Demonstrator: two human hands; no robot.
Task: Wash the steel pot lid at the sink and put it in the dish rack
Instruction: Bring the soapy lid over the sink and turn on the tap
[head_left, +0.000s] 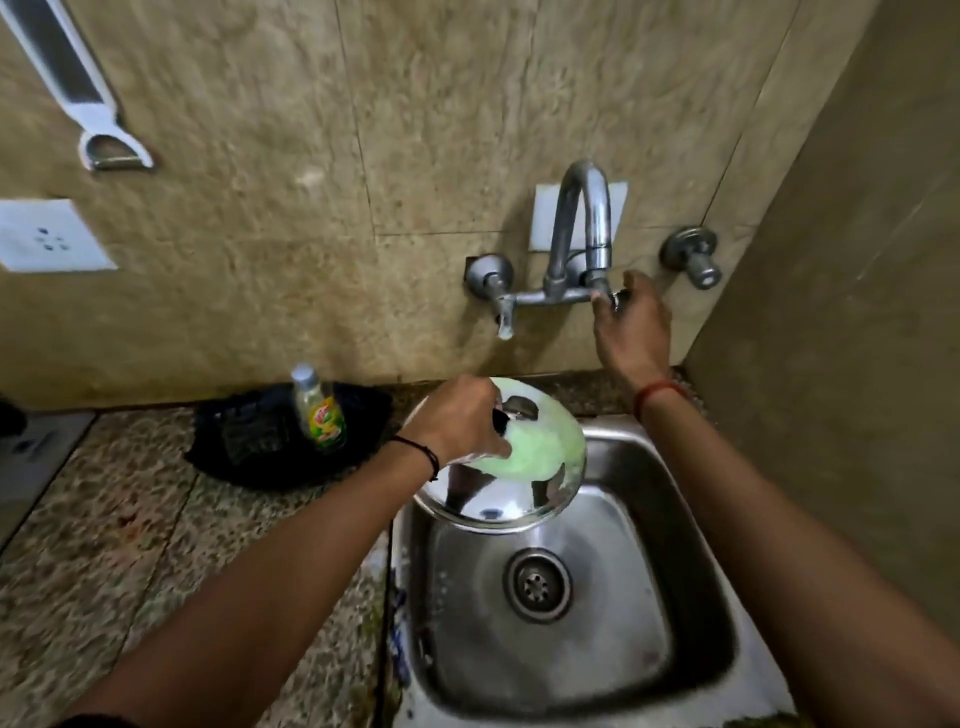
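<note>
The steel pot lid is held over the back left corner of the steel sink, smeared with pale green soap foam on its upper half. My left hand grips the lid by its dark knob. My right hand is raised to the wall tap, its fingers curled round the right tap handle. No water shows from the spout. No dish rack is in view.
A dish soap bottle stands in a black tray on the granite counter left of the sink. A second wall valve sits right of the tap. A peeler hangs on the tiled wall; a socket is below it.
</note>
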